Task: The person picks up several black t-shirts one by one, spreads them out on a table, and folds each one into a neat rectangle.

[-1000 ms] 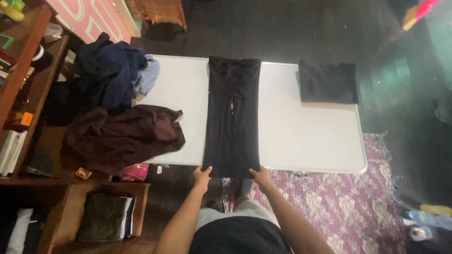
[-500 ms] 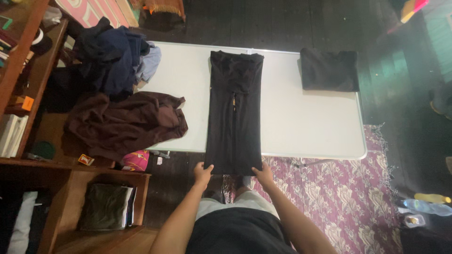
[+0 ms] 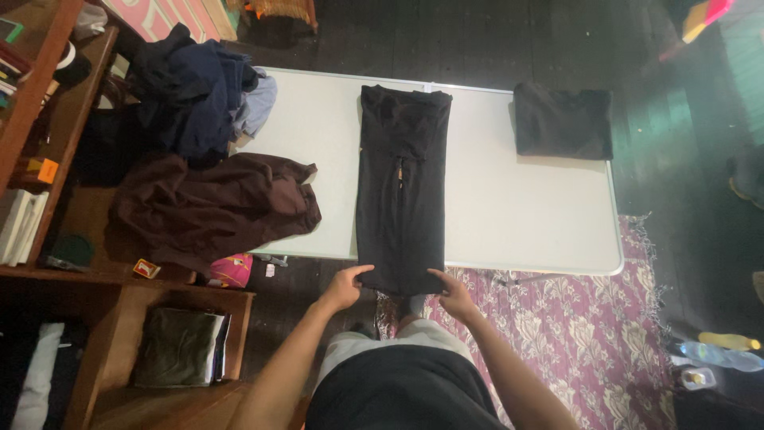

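Note:
A long black garment point(image 3: 400, 187), folded into a narrow strip, lies across the middle of the white table point(image 3: 509, 215), its near end hanging over the front edge. My left hand point(image 3: 344, 288) pinches the near left corner of that end. My right hand point(image 3: 454, 293) grips the near right corner. Both hands are just below the table's front edge.
A folded black garment point(image 3: 563, 119) sits at the table's far right. A brown garment point(image 3: 215, 209) and a dark blue pile point(image 3: 195, 91) drape over the left end. Wooden shelves point(image 3: 48, 159) stand to the left. A purple patterned rug point(image 3: 573, 342) covers the floor at right.
The view has shifted slightly. My hands stay at the garment's near end, fingers now curled onto its corners, and the hanging end has moved a little toward me.

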